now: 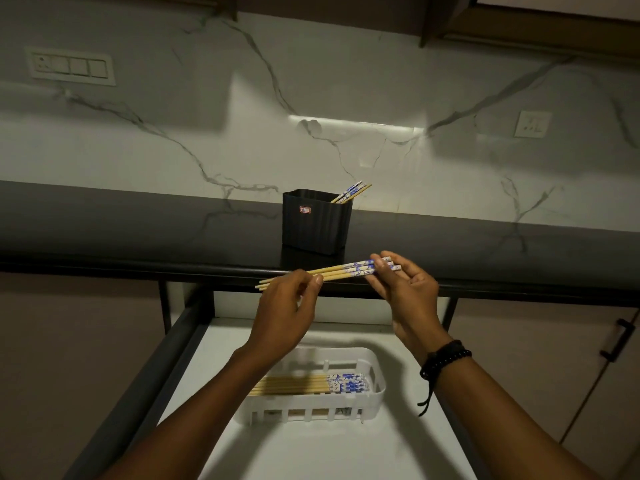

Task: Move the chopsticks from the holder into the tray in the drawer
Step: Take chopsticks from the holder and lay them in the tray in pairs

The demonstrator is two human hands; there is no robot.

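Note:
A bundle of bamboo chopsticks (341, 270) with blue-and-white patterned ends is held level above the open drawer. My left hand (285, 311) pinches the plain tips, and my right hand (403, 289) grips the patterned ends. Behind them, on the dark countertop, stands the black ribbed holder (316, 223) with a few chopsticks (351, 192) still leaning out of its right corner. Below my forearms, the white slotted tray (375, 384) lies in the drawer with several chopsticks (311, 384) laid side by side in it.
The drawer (346, 452) has a white floor and dark side rails. The countertop edge (138, 266) runs across just behind my hands. A cabinet door with a black handle (618, 341) is at the right. A marble backsplash with switch plates rises behind.

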